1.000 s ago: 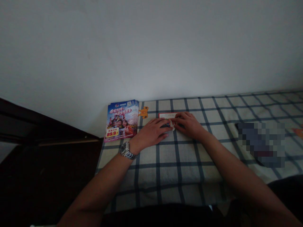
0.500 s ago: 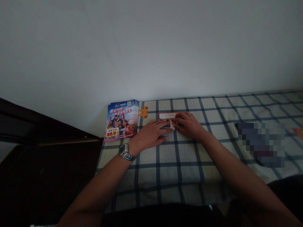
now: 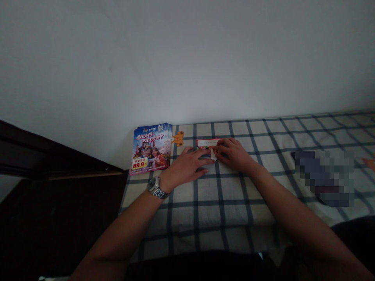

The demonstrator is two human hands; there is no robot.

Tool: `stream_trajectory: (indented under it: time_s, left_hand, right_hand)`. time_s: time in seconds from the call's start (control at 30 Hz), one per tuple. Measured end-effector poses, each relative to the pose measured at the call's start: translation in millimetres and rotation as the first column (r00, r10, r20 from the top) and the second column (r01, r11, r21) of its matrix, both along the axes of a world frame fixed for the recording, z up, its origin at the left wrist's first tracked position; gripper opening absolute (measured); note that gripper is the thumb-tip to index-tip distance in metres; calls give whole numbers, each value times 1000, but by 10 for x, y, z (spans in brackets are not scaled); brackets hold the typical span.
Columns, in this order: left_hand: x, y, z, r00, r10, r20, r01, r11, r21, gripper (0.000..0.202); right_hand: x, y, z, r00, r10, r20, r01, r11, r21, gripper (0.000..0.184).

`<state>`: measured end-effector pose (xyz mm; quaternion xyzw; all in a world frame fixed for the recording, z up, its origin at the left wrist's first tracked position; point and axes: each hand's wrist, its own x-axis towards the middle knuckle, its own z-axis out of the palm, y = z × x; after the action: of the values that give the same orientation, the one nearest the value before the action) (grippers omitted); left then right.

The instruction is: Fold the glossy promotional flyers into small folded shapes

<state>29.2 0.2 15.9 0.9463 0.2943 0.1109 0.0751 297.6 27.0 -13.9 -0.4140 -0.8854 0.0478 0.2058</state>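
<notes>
A small folded leaflet (image 3: 208,143) with a red edge and a white printed panel lies on the checked cloth, partly hidden beneath my hands. My left hand (image 3: 189,166), with a metal watch on the wrist, rests over its near left part, fingers stretched out and spread. At the leaflet's right side is my right hand (image 3: 233,154), its fingers bent and closed on the paper. A pale turned-up corner shows between the two hands. Left of my left hand sits a stack of colourful flyers (image 3: 150,146), the top one marked 89.9.
The checked cloth (image 3: 205,212) covers the surface up to the grey wall (image 3: 187,62). A dark, pixelated flat object (image 3: 322,177) lies to the right. An orange bear print (image 3: 177,139) shows beside the stack. Dark furniture (image 3: 52,156) stands at the left.
My left hand's fingers have shifted slightly on the leaflet. The right hand stays almost where it was, and the stack has not moved.
</notes>
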Motion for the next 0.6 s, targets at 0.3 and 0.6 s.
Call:
stream_trajectory:
  time_s: [0.3, 0.6]
  left_hand:
    - [13, 10, -9, 1000, 4, -7, -4, 1000, -3, 40]
    - [2, 55, -25, 999, 23, 26, -22, 999, -30, 43]
  right_hand:
    - [-11, -6, 2, 1000, -14, -6, 14, 1000, -14, 35]
    - [9, -12, -12, 1000, -9, -27, 8, 1000, -17, 43]
